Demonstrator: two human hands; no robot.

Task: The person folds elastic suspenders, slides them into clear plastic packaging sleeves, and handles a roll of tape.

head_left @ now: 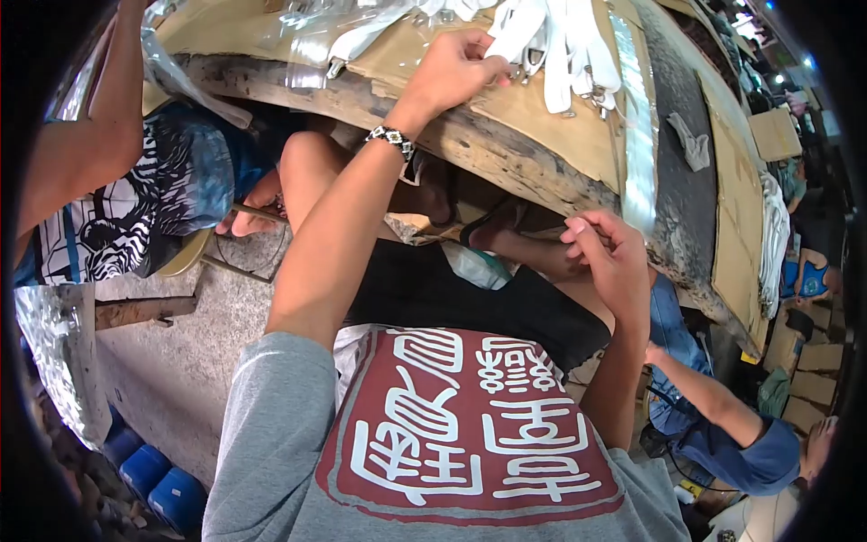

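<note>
White lanyards [561, 56] with small metal clips lie in a bunch on the cardboard-covered table. My left hand [452, 74] reaches over the table edge, its fingers closed in a pinch at the lower end of one white lanyard [517, 31]. A beaded bracelet [392, 137] is on that wrist. Nearer my body, my right hand [616, 262] is raised just off the table's front edge. Its fingers are curled with thumb and forefinger close together; whatever is between them, if anything, is too small to make out.
The worn wooden table edge [506, 155] curves across in front of me. Clear plastic strips [635, 126] lie on the cardboard. A person in patterned shorts [117, 212] sits at left, and another in a blue shirt [736, 452] at right. Blue containers [176, 497] stand lower left.
</note>
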